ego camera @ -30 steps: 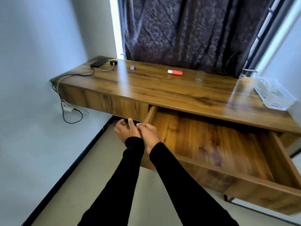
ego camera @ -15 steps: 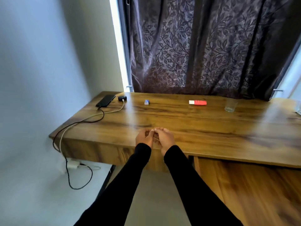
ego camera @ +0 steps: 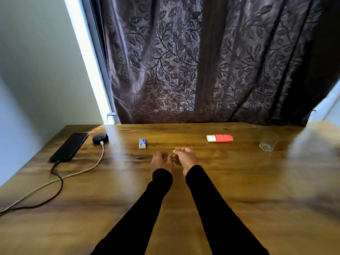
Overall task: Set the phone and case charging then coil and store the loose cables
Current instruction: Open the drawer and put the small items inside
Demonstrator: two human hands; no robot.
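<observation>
A black phone [ego camera: 69, 147] lies at the desk's far left with a black cable [ego camera: 57, 181] in its near end. Beside it sits a small black earbud case [ego camera: 100, 139] showing a green light, with a white cable [ego camera: 73, 173] plugged in. Both cables run off the left edge of the desk. My left hand [ego camera: 161, 161] and right hand [ego camera: 185, 158] hover together over the middle of the desk, fingertips touching. They are blurred, and I see nothing held between them.
On the wooden desk [ego camera: 239, 181] lie a small white-and-blue block [ego camera: 142, 143], a red-and-white object [ego camera: 219, 138] and a clear glass [ego camera: 268, 143] at the right. A dark patterned curtain [ego camera: 184, 61] hangs behind. The right edge is blurred.
My view rose from the open drawer to the desk top. Both hands moved together up from the drawer's front and forward over the desk.
</observation>
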